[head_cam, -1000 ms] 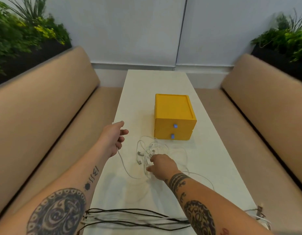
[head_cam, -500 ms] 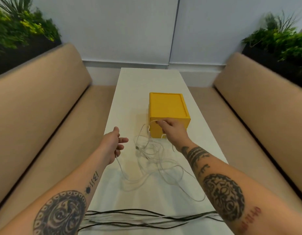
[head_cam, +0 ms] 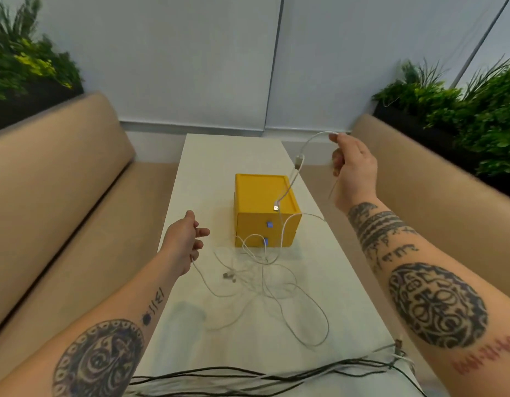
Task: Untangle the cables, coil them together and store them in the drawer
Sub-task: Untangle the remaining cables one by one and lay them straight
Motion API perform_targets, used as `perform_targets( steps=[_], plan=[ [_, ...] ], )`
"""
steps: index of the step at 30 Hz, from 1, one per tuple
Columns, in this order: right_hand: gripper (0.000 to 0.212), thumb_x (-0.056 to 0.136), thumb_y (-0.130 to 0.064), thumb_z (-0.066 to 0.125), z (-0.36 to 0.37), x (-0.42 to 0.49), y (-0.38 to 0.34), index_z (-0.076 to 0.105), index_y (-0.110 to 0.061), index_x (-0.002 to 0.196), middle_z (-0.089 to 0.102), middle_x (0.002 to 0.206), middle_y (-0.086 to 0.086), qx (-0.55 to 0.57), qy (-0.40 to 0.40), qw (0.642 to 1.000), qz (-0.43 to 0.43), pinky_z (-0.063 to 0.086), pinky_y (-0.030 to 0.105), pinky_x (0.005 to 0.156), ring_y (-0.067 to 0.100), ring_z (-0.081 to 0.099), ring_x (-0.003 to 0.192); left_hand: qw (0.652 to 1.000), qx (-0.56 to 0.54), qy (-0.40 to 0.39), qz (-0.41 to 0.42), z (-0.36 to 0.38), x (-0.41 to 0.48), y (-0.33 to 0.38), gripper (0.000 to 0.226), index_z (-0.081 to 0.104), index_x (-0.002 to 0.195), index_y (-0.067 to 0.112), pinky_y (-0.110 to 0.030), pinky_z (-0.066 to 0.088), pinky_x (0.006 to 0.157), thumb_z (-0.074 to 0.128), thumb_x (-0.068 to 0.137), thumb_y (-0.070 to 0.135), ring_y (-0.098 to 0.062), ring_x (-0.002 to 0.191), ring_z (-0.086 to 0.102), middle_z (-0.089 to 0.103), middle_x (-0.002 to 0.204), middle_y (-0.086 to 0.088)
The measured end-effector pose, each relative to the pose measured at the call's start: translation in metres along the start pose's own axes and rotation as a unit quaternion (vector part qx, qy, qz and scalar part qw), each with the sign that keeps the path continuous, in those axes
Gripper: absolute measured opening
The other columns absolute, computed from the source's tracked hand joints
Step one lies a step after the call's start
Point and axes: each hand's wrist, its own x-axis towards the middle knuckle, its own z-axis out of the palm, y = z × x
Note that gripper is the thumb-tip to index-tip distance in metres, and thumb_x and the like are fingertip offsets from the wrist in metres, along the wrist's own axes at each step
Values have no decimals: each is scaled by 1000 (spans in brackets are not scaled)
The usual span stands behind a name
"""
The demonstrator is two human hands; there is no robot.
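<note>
Head view: my right hand (head_cam: 352,164) is up high, over the right edge of the surface (head_cam: 208,156). Its grip is pinched shut on a white cable (head_cam: 311,141) at the fingertips. From there the cable bends left and drops down. A plug (head_cam: 298,161) hangs on it just below the bend. Another plug (head_cam: 276,208) hangs lower, in front of the top of the yellow box (head_cam: 264,196).

My left hand (head_cam: 185,239) is low and left of the box. Its fingers curl in, and I think it holds a white cable end that runs down from under the palm. I cannot see the pinch itself.

The tangle (head_cam: 265,276) lies flat on the surface, between my two hands and just in front of the box. It is down and left of my right hand, and right of my left hand. The left hand is nearer to it. The lifted cable runs mostly up and down, from the tangle to my right grip.

Both drawers look shut. The lower drawer knob (head_cam: 266,241) sits behind a white loop.

Black cables (head_cam: 219,379) lie across the near edge, side to side. No hand touches them.

I think the next pull should go up and away to the right, so the cable slides out of the knot.
</note>
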Motion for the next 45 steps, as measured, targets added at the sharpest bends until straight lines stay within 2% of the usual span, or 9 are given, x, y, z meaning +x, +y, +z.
perform_targets(
  steps=[12,17,21,24,26,28,33,40,45],
  plan=[
    [19,93,-26,65,-76,-42,101,73,-9,98,66,82,1,-291,-18,936,197,47,32,68,14,59,76,997,-16,51,49,-8,-3,8,29,50,87,19,-26,22,45,42,98,44,-13,51,30,59,79,0],
    [30,96,-19,53,-97,-57,144,69,1,111,67,115,23,-473,-182,816,280,50,48,98,38,61,102,997,1,63,55,-13,-4,4,26,50,88,18,-26,21,45,41,97,41,-14,51,29,54,77,1],
    [47,99,-31,48,-82,-75,160,46,-17,143,46,145,8,-624,-170,748,150,35,48,106,33,43,130,996,16,61,64,-12,-5,-1,28,55,92,16,-27,23,48,43,97,41,-14,53,30,52,77,1],
    [46,83,-12,64,-57,-93,165,60,-26,127,56,128,0,-623,-217,727,-192,38,47,89,28,50,113,996,29,59,65,-13,-3,-8,32,60,92,16,-27,24,47,47,97,45,-14,54,33,51,77,2],
    [34,80,-10,64,-35,-103,170,71,-25,110,67,109,-2,-568,-364,680,-289,44,41,79,26,58,98,996,34,54,67,-12,0,-13,32,63,92,16,-26,24,46,50,97,46,-14,53,33,50,76,2],
    [30,90,-16,54,-18,-115,180,70,-20,114,68,108,3,-583,-462,643,-183,48,39,83,26,59,99,995,41,45,73,-11,2,-18,33,65,95,16,-25,24,46,52,98,46,-13,53,33,48,75,3],
    [24,97,-23,46,-29,-139,234,57,-14,116,62,115,6,-728,-411,548,2,35,41,98,28,56,109,994,60,41,79,-13,4,-26,34,66,96,16,-24,21,44,54,98,47,-11,51,31,45,71,4],
    [19,100,-24,45,-36,-128,235,53,-16,114,63,111,4,-660,-419,623,-7,40,34,88,26,62,101,995,69,23,73,-5,0,-29,35,67,100,15,-22,22,43,52,99,47,-10,51,33,47,71,4],
    [18,97,-32,53,-12,-92,182,66,-19,97,67,92,5,-513,-369,771,74,47,34,70,26,62,86,995,62,-3,72,10,-6,-20,36,62,93,17,-22,23,41,48,100,48,-9,49,34,48,70,5]
  ],
)
